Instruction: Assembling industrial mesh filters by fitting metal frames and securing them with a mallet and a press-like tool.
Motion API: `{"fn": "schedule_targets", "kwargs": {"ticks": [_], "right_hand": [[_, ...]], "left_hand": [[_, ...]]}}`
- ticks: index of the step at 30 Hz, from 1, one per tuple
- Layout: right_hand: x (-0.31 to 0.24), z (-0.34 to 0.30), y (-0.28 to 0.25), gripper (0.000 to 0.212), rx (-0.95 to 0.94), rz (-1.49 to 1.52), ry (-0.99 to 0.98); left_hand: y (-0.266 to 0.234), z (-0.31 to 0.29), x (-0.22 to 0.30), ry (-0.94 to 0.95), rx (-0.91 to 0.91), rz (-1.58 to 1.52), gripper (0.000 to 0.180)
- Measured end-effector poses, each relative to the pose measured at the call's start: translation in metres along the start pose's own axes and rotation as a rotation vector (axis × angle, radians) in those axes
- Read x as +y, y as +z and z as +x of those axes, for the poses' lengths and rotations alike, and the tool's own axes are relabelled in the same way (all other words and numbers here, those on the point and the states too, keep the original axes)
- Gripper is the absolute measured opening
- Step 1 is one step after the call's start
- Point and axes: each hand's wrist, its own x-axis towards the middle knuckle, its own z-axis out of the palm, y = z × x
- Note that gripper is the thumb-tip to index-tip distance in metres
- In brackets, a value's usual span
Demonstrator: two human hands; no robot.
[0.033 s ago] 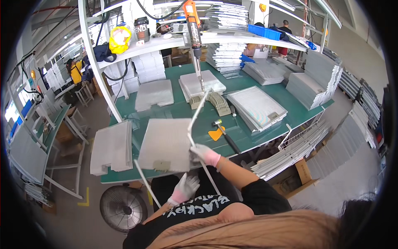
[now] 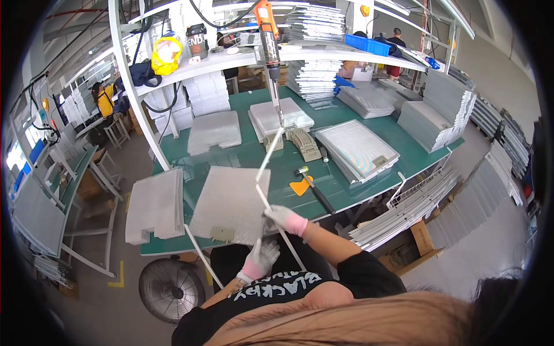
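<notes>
A thin white strip (image 2: 264, 167) with a bend in it slants up from my right hand (image 2: 287, 219), whose fingers are closed around it. Beside that hand, a flat grey mesh panel (image 2: 231, 199) lies at the table's near edge, with a small beige piece (image 2: 222, 234) at its front. My left hand (image 2: 259, 259) is just below the panel's near right corner, fingers stretched out; whether its thumb touches the panel, I cannot tell. Another white bar (image 2: 202, 254) slants down left of that hand. Both hands wear pale gloves with pink cuffs.
An orange power screwdriver (image 2: 268, 34) hangs over a panel stack (image 2: 280, 115). Beige clips (image 2: 303, 144), a hammer (image 2: 314, 190) and an orange scraper (image 2: 301, 185) lie on the green table (image 2: 283, 202). More panels (image 2: 156, 205) lie left. A fan (image 2: 172, 289) stands below.
The upper strip has swung slightly left and down, and its bend sits further left. The mesh panel has turned a little. My left hand has risen slightly toward the panel.
</notes>
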Motion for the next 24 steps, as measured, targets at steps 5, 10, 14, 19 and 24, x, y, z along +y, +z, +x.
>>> {"fn": "schedule_targets", "kwargs": {"ticks": [5,10,14,19,24], "right_hand": [[-0.003,-0.067,0.023,0.042,0.182,-0.054,-0.137],[0.005,-0.075,0.022,0.059,0.237,0.15,-0.178],[0.015,-0.071,0.028,0.059,0.184,0.203,-0.157],[0.016,-0.071,0.029,0.059,0.146,0.284,-0.154],[0.006,-0.062,0.04,0.056,0.073,0.4,-0.172]], "left_hand": [[0.044,0.029,0.017,0.242,-0.035,0.18,0.056],[0.051,0.047,0.055,0.193,-0.051,-0.123,0.053],[0.037,0.062,0.049,0.619,0.383,-0.079,0.039],[0.005,0.077,0.069,0.195,-0.068,-0.12,0.029],[-0.011,0.135,0.1,0.455,-0.299,0.06,0.026]]}}
